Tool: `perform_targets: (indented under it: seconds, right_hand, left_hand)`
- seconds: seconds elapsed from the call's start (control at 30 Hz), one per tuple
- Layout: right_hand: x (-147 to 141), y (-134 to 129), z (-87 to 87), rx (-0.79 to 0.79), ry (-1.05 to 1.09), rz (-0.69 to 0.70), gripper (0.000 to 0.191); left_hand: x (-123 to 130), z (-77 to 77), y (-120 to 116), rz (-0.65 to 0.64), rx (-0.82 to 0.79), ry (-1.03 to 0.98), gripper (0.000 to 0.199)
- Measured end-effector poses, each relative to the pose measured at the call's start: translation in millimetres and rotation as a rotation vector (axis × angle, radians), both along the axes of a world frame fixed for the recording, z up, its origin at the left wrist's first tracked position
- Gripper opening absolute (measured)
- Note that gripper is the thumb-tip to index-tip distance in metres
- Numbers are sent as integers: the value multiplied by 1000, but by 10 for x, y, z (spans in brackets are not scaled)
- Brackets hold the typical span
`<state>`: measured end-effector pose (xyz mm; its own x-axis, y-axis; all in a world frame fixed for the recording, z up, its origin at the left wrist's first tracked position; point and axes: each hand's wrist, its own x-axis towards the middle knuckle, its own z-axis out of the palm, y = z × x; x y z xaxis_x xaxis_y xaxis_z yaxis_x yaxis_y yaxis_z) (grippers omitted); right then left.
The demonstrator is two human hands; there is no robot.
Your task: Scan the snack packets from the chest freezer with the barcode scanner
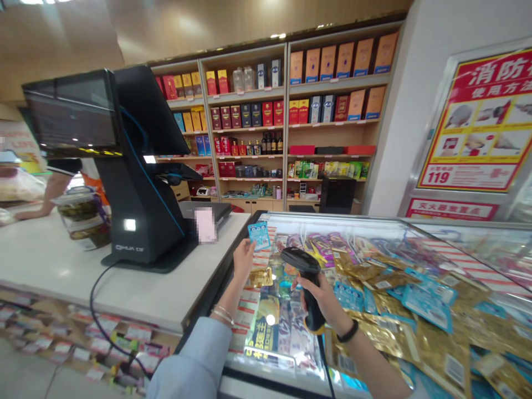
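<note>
Between the fingers of my left hand [244, 257] is a small blue snack packet [260, 235], raised above the glass top of a freezer [253, 310]. My right hand [326, 303] is wrapped round the grip of a black barcode scanner [302, 260], its head turned toward the packet. The scanner's cable [325, 366] runs down toward me. A gold packet [261, 277] lies on the glass just below my left hand. To the right of the scanner spreads a heap of gold packets [390, 332] and blue packets [428, 305].
On the white counter [166, 299] at left stand a black checkout terminal [141, 221] and a plastic jar [83, 219]. Another person's arm [50, 194] rests behind the jar. Shelves [249, 127] of boxed bottles line the back wall; a red sign [477, 122] hangs at right.
</note>
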<state>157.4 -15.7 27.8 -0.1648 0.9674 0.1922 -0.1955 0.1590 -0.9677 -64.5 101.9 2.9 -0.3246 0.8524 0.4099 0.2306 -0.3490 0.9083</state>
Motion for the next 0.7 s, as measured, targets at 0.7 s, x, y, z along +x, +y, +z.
perform_targets:
  seconds: [0.7]
  right_hand:
    - [-3, -4, -9, -49, -23, 24, 33]
  left_hand:
    - [8, -4, 24, -11, -30, -10, 27]
